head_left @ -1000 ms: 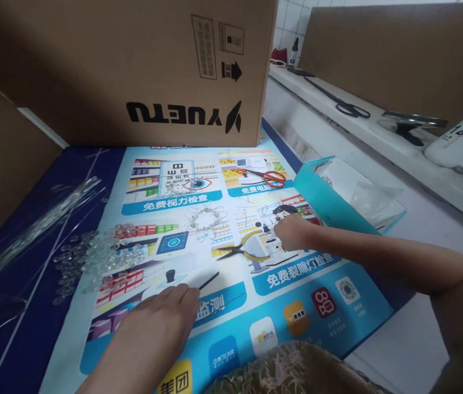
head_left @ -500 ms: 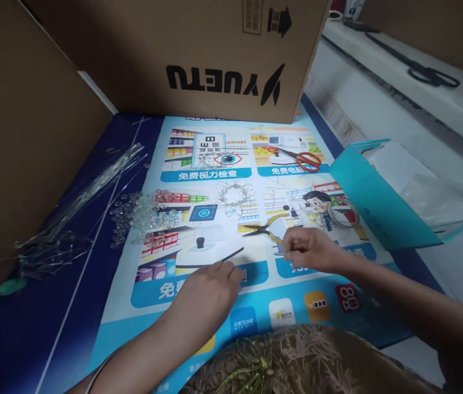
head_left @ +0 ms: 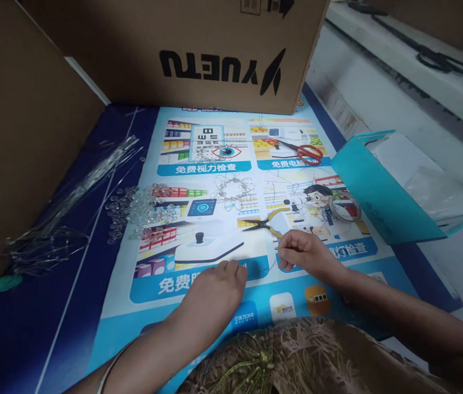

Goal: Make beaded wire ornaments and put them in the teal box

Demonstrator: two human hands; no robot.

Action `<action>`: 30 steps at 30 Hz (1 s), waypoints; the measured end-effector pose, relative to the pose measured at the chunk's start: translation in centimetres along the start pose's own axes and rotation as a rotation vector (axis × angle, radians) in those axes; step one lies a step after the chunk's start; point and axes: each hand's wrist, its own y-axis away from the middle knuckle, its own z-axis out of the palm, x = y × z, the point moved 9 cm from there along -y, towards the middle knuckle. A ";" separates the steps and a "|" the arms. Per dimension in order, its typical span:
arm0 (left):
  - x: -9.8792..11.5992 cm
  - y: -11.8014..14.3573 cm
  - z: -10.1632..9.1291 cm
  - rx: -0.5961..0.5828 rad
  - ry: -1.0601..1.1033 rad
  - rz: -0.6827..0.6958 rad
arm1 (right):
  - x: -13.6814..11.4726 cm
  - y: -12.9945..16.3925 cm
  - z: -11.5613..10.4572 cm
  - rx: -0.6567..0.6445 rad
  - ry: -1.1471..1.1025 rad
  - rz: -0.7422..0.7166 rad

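Moved since earlier: both our hands are coming closer together near the poster's lower middle; our view is dipping a little, so the box is sliding up out of frame.
Cardboard box [head_left: 198, 49]: standing at the far end, big and stiff, not being touched.
Poster mat [head_left: 215, 164]: lying flat under everything, slick printed surface, so we're judging small parts are sliding easily on it.
Teal folder [head_left: 374, 191]: lying off to the right, apart from our hands.
Wire bundle [head_left: 87, 175]: lying at the left, thin and springy.
Clear beads [head_left: 141, 208]: piled left of centre, light, slippery, rolling if nudged.
Left hand [head_left: 215, 290]: resting on the mat, fingers curled down and nearly closed; we cannot tell if it is pinching anything.
Right hand [head_left: 305, 254]: fingers pinched nearly closed, likely on fine wire, too thin to confirm.
Pliers [head_left: 266, 224]: lying just beyond our right hand, rigid; we're judging the yellow handles the place to grip.
Red scissors [head_left: 303, 153]: lying further back.
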 end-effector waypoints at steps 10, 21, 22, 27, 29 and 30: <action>-0.2 0.2 0.2 0.023 0.031 -0.013 | 0.0 0.7 -0.1 0.096 0.134 -0.067; 0.6 0.0 -0.4 -0.024 -0.037 0.011 | -3.4 0.3 -0.2 0.061 0.209 -0.228; 0.6 -0.1 -0.3 -0.034 -0.044 0.008 | -3.9 0.5 -0.4 0.067 0.240 -0.250; 0.1 -0.2 -0.1 -0.035 -0.033 -0.013 | -5.0 1.7 -0.6 0.065 0.398 -0.299; -0.2 -0.1 0.0 -0.012 -0.008 -0.018 | -4.7 1.9 -0.1 0.027 0.449 -0.286; -0.5 -0.1 0.1 0.002 0.012 -0.019 | -4.5 2.0 0.0 0.011 0.468 -0.277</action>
